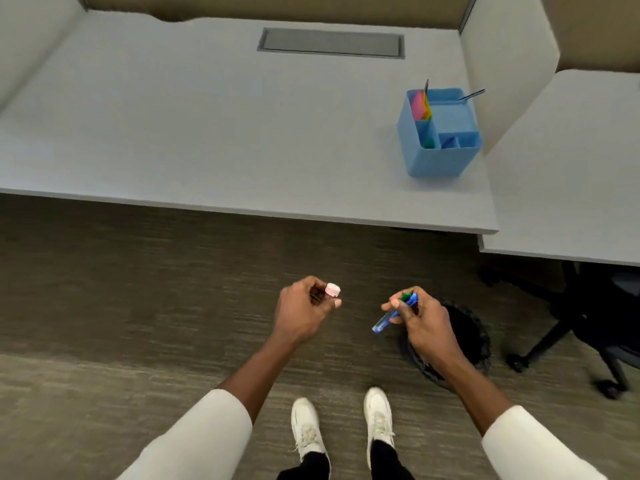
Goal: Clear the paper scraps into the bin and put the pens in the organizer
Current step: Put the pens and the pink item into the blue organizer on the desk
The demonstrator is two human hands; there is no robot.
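Observation:
My right hand [420,322] is closed around a bundle of pens [394,311], blue and green, held above the carpet just left of the black bin [464,336] on the floor. My left hand [301,311] grips a small object with a round pink end [332,290] sticking out between thumb and fingers. The blue organizer [438,157] stands on the white desk [207,126] at the right, with coloured sticky notes and two dark pens poking out of its back compartments. I see no paper scraps on the desk.
A grey cable hatch [330,43] is set into the back of the desk. A second desk [571,174] joins at the right behind a white divider [509,64]. An office chair base [571,341] stands right of the bin. My white shoes [346,427] are on the carpet.

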